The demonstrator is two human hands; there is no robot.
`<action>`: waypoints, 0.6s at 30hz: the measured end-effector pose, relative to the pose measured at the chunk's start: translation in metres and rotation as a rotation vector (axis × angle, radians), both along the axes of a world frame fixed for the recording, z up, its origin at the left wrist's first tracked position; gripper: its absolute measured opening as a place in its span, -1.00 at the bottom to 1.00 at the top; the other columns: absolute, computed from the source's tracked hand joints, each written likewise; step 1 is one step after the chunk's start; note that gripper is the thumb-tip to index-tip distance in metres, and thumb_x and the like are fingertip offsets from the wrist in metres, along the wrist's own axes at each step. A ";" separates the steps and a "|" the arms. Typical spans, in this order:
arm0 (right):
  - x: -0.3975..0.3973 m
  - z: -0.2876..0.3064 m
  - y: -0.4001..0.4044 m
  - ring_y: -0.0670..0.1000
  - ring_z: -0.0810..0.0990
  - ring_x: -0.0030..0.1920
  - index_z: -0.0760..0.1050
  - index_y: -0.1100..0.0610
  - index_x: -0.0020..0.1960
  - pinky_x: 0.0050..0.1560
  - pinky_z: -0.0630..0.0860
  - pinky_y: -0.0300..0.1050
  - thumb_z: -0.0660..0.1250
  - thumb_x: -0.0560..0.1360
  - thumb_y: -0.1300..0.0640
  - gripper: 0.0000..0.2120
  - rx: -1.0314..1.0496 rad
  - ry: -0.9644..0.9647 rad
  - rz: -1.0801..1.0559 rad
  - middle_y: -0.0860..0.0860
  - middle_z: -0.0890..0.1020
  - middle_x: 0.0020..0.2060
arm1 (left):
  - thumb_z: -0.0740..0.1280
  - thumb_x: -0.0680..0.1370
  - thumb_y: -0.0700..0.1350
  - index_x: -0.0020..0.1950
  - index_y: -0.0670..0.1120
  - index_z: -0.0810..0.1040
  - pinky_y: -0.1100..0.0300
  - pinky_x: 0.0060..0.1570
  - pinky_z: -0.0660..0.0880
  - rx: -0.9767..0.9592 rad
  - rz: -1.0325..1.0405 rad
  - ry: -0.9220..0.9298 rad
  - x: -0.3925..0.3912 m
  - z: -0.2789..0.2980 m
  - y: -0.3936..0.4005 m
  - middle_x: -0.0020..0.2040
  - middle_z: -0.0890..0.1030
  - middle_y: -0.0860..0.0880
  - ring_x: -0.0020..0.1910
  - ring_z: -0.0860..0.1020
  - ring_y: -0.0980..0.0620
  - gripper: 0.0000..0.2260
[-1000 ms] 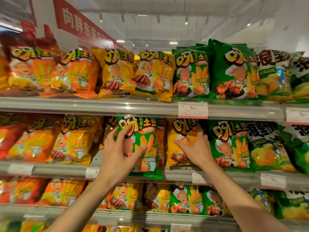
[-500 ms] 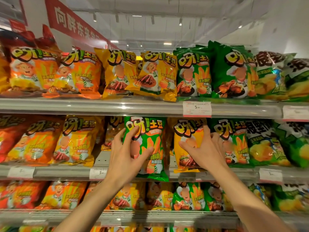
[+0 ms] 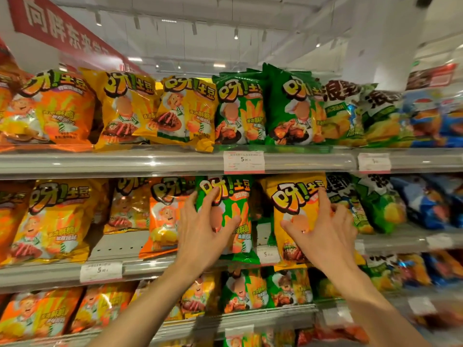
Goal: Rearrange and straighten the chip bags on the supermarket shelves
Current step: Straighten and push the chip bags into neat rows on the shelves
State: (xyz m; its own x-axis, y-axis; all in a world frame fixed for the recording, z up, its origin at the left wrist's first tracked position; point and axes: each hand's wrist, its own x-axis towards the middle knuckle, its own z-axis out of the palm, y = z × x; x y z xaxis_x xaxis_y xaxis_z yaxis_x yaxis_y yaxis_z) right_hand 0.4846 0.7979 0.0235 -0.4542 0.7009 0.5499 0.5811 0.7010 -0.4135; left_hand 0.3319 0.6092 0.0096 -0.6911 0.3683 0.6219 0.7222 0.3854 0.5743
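On the middle shelf [image 3: 50, 271], my left hand [image 3: 203, 236] grips a green chip bag [image 3: 233, 196] by its left edge, thumb across the front. The bag stands upright and its bottom hangs over the shelf lip. My right hand [image 3: 323, 234] holds a yellow chip bag [image 3: 293, 196] just to the right, fingers curled around its right edge and thumb on the front. That bag tilts slightly and also overhangs the lip. A gap of bare shelf back shows between the two bags.
Orange bags [image 3: 162, 216] and yellow bags [image 3: 55, 221] stand left of my hands with an empty slot beside them. Green and blue bags [image 3: 380, 204] fill the right. The top shelf [image 3: 175, 161] and the lower shelf [image 3: 250, 316] are packed with bags. Price tags [image 3: 243, 161] hang on the rails.
The yellow bag has moved right with my right hand, away from the green bag and in front of the green bag that stood there. My left hand keeps its hold on the green bag.
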 end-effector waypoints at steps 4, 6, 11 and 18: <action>0.016 -0.004 0.017 0.26 0.26 0.37 -0.08 0.03 0.60 0.28 0.32 0.20 0.25 0.38 -0.47 0.02 -0.019 0.019 -0.003 0.26 0.29 0.36 | 0.27 0.49 0.36 0.53 0.26 0.11 -0.17 0.45 0.19 -0.009 0.027 -0.044 0.003 0.003 0.037 0.57 0.10 -0.16 0.55 0.07 -0.13 -0.33; 0.023 -0.006 0.023 0.25 0.21 0.42 -0.10 0.02 0.60 0.33 0.28 0.21 0.27 0.39 -0.45 0.03 -0.049 0.025 0.015 0.26 0.25 0.40 | 0.27 0.51 0.33 0.54 0.18 0.15 -0.17 0.40 0.23 -0.034 0.066 -0.037 0.001 0.003 0.054 0.54 0.13 -0.22 0.52 0.12 -0.19 -0.34; 0.038 -0.008 0.036 0.22 0.12 0.51 -0.18 -0.02 0.60 0.44 0.18 0.23 0.22 0.39 -0.48 0.02 -0.099 0.021 0.044 0.22 0.11 0.52 | 0.26 0.54 0.30 0.46 -0.03 0.28 -0.19 0.22 0.36 -0.109 0.157 -0.013 -0.007 -0.010 0.089 0.44 0.26 -0.31 0.41 0.26 -0.30 -0.39; 0.041 -0.013 0.047 0.22 0.18 0.45 -0.17 -0.04 0.59 0.41 0.23 0.22 0.23 0.39 -0.48 0.01 -0.085 0.037 0.059 0.22 0.20 0.45 | 0.19 0.57 0.29 0.50 -0.01 0.19 -0.15 0.26 0.40 -0.168 0.125 -0.073 -0.017 -0.019 0.109 0.47 0.22 -0.36 0.45 0.25 -0.31 -0.39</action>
